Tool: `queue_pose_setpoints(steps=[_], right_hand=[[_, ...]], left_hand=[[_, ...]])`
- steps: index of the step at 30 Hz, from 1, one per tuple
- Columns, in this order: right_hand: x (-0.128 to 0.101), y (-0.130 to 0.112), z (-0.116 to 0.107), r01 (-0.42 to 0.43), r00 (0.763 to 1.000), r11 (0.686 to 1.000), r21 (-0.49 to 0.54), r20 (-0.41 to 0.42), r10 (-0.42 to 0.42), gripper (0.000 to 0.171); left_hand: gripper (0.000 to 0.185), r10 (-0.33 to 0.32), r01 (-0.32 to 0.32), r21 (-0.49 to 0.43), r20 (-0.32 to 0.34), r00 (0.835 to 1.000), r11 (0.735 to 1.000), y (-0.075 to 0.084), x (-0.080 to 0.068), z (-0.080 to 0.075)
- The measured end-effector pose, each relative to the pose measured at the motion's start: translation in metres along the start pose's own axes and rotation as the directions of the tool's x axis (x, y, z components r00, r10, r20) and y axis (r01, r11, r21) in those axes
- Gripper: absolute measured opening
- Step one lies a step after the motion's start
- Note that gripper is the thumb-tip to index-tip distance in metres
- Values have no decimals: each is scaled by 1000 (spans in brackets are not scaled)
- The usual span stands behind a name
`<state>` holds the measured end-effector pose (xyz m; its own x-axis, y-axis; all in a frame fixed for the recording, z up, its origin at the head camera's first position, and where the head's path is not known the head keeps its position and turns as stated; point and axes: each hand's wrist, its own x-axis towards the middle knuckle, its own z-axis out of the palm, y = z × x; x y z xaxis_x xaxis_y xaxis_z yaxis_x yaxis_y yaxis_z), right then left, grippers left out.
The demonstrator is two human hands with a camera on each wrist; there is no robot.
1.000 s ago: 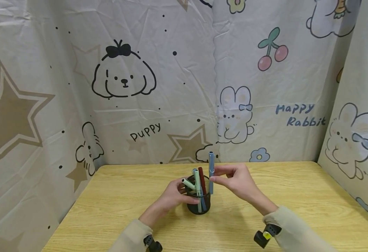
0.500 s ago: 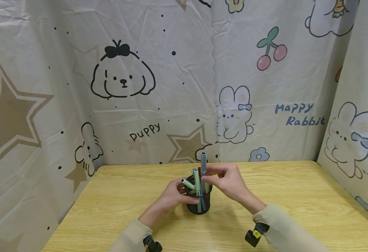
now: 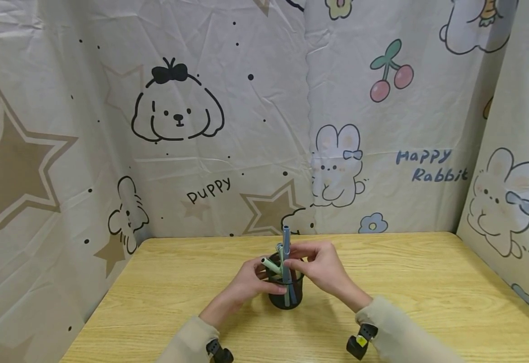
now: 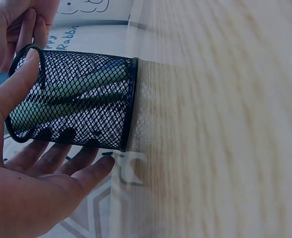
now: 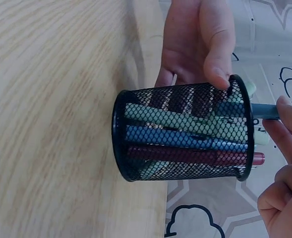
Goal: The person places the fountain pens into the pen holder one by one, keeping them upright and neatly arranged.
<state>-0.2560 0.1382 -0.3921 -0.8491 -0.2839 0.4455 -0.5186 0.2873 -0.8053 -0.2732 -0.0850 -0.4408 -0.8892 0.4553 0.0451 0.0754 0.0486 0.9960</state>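
A black mesh pen holder [image 3: 297, 292] stands upright on the table. My left hand [image 3: 246, 283] holds it from the left side; in the left wrist view the thumb [image 4: 24, 79] lies at the rim and the fingers curve round the far wall. Between thumb and fingers my right hand [image 3: 323, 263] pinches a blue pen [image 3: 286, 239] upright. The right wrist view shows the lower end of that pen inside the rim. Green pens [image 3: 271, 264], another blue pen [image 5: 160, 137] and a dark red pen [image 5: 258, 158] stand in the holder.
A light wood table [image 3: 178, 272] lies beneath both hands. Behind it and at the sides hangs a pale cloth [image 3: 264, 126] printed with animals, stars and cherries. Each wrist wears a small black camera, one of them the right wrist camera [image 3: 358, 344].
My right hand has moved left with the blue pen, from beside the holder to over it, then lowered the pen's end inside. The left hand and holder have stayed in place.
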Motion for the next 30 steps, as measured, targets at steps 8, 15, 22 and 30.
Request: queue_pose_setpoints(steps=[8, 15, 22, 30], right_hand=[[-2, 7, 5, -40, 999, 999, -36, 17, 41, 23], [-5, 11, 8, -73, 997, 997, 3, 32, 73, 24], [-8, 9, 7, -57, 998, 996, -72, 26, 59, 23], [-17, 2, -7, -44, 998, 990, -132, -47, 38, 7]], left_hand=[[64, -8, 8, -7, -3, 1000, 1000, 1, 0, -1], [60, -5, 5, -1, -5, 1000, 1000, 0, 0, 0], [62, -6, 6, -4, -11, 1000, 1000, -1, 0, 0], [61, -17, 17, 4, -24, 1000, 1000, 1, -1, 1]])
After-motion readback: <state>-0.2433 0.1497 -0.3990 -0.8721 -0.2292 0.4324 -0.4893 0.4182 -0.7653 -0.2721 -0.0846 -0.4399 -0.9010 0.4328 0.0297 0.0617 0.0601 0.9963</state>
